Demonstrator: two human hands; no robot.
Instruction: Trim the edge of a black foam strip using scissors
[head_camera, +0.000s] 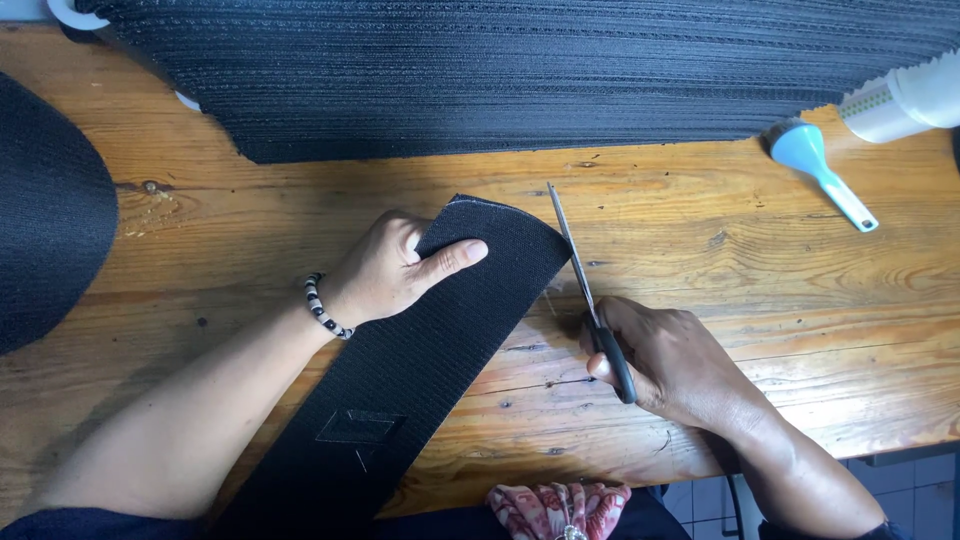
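- Right now, left hand (385, 270) pressing down on the black strip (400, 380), likely to keep it flat and steady on the wooden desk (720, 270).
- Left fingers (450, 257) pinching the strip near its rounded top end, thumb stretched across the top.
- Bead bracelet (322, 307) around the left wrist.
- Right hand (665, 360) clenched around the black handles of the scissors (590, 300), just beside the strip's right edge.
- Blades pointing away, closed or nearly so, tip clear of the cloth.
- Both arms reaching in from the near edge, wrists low over the desk.
- Big black mesh sheet (520, 80) lying further back, blue-handled tool (820, 170) well off to the right.
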